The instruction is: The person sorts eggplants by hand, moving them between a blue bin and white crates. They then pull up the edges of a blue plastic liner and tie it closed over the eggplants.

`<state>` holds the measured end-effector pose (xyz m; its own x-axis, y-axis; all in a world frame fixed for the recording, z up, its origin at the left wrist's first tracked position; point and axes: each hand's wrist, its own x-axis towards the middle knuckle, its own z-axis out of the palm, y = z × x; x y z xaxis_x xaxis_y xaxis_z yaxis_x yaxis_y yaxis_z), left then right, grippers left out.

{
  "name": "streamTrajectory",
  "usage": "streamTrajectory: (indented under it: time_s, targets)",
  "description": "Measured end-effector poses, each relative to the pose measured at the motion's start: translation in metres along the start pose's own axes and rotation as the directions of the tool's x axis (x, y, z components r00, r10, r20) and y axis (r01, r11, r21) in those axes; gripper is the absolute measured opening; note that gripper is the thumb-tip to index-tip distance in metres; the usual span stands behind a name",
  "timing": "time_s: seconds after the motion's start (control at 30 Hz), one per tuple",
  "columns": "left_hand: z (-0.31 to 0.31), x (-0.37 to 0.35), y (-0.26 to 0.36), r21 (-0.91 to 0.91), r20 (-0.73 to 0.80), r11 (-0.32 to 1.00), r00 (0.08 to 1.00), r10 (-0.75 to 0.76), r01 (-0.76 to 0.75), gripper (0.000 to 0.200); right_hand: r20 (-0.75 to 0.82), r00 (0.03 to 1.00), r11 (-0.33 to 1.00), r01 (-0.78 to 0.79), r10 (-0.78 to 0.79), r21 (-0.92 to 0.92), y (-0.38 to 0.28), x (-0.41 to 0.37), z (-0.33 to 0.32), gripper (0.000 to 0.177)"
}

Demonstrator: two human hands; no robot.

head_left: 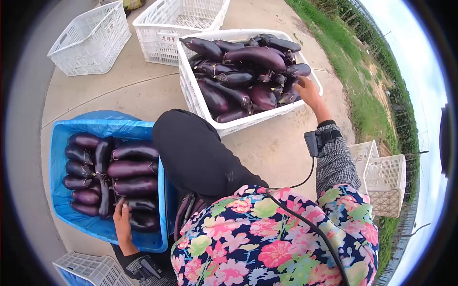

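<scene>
In the head view, a white plastic crate (pixel 272 113) is heaped with dark purple eggplants (pixel 255 57). My right hand (pixel 311 95) reaches over its right side, fingers bent round an eggplant (pixel 289 98) there; their tips are partly hidden. At lower left, a crate lined with blue plastic film (pixel 59 157) holds eggplants (pixel 133 168) laid side by side in rows. My left hand (pixel 122 225) lies inside this crate near its front, fingers stretched out against the end of an eggplant (pixel 143 205). It appears to grip nothing.
Two white crates, one at far left (pixel 90 43) and one at the back (pixel 160 40), stand on the concrete. More white crates (pixel 384 176) are at right, and another (pixel 93 269) at lower left. My dark-trousered knee (pixel 191 143) is between the two filled crates. Grass (pixel 343 57) borders the concrete.
</scene>
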<state>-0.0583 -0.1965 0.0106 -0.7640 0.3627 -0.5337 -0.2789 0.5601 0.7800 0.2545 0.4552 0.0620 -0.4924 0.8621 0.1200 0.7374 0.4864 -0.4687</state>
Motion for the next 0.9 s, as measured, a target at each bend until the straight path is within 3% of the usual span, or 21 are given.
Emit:
streamTrajectory:
  time_s: [0.03,0.1,0.13,0.23,0.27,0.33,0.43,0.5,0.6,0.63,0.7,0.73,0.8,0.83,0.87,0.9]
  targets:
    - [0.001,-0.005,-0.001,0.010,-0.018,1.000,1.000,-0.020,0.020,0.053,0.066,0.997,0.999,-0.048,0.049,-0.012,-0.003,0.005,0.009,0.052]
    - [0.006,-0.018,0.004,0.009,-0.042,0.999,0.999,-0.032,0.032,0.053,-0.060,0.987,0.985,0.139,-0.146,-0.104,-0.025,0.015,0.019,0.059]
    - [0.011,-0.024,0.010,0.000,-0.068,0.998,0.996,-0.055,0.055,0.053,0.005,0.992,0.987,0.127,-0.127,-0.097,-0.032,0.031,0.021,0.067]
    - [0.013,-0.034,0.020,-0.002,-0.108,0.997,0.991,-0.083,0.083,0.053,0.019,0.955,0.915,0.290,-0.297,-0.280,-0.048,0.086,0.038,0.080]
    - [0.018,-0.038,0.026,0.001,-0.120,0.995,0.988,-0.098,0.099,0.053,0.035,0.953,0.916,0.298,-0.300,-0.269,-0.054,0.098,0.039,0.080]
    - [0.035,-0.042,0.045,-0.039,-0.124,0.993,0.985,-0.118,0.114,0.052,0.253,0.961,0.891,0.213,-0.116,-0.402,-0.065,0.120,0.034,0.084]
    - [0.044,-0.041,0.055,-0.069,-0.106,0.985,0.981,-0.165,0.158,0.052,0.307,0.946,0.928,0.204,-0.104,-0.313,-0.082,0.137,0.017,0.083]
    - [0.053,-0.036,0.064,-0.065,-0.091,0.979,0.975,-0.200,0.195,0.052,0.281,0.956,0.946,0.165,-0.084,-0.280,-0.083,0.136,0.003,0.081]
    - [0.063,-0.021,0.086,0.019,-0.090,0.974,0.971,-0.223,0.225,0.052,0.091,0.990,0.989,0.114,-0.106,-0.095,-0.056,0.150,-0.014,0.080]
    - [0.064,-0.013,0.092,0.045,-0.072,0.980,0.979,-0.193,0.196,0.053,0.056,0.996,0.987,0.079,-0.072,-0.140,-0.055,0.157,-0.022,0.074]
    - [0.062,-0.002,0.102,0.073,-0.041,0.982,0.985,-0.169,0.172,0.053,-0.122,0.941,0.860,0.230,-0.316,-0.455,-0.050,0.167,-0.023,0.064]
    - [0.064,0.004,0.107,0.121,-0.016,0.984,0.991,-0.130,0.131,0.054,-0.123,0.942,0.862,0.227,-0.313,-0.454,-0.053,0.168,-0.024,0.064]
    - [0.076,0.010,0.123,0.223,0.006,0.971,0.996,-0.084,0.081,0.051,0.053,0.886,0.859,0.459,-0.460,-0.226,-0.072,0.161,-0.020,0.055]
    - [0.080,0.010,0.127,0.224,0.004,0.971,0.996,-0.087,0.084,0.051,0.224,0.871,0.874,0.470,-0.436,-0.125,-0.089,0.145,-0.011,0.056]
    - [0.085,0.011,0.130,0.218,0.033,0.975,0.998,-0.059,0.051,0.050,0.420,0.808,0.878,0.476,-0.412,-0.054,-0.105,0.129,0.001,0.061]
    - [0.090,0.011,0.134,0.209,0.060,0.978,0.998,-0.028,0.015,0.049,0.518,0.684,0.775,0.629,-0.513,-0.063,-0.098,0.118,0.026,0.065]
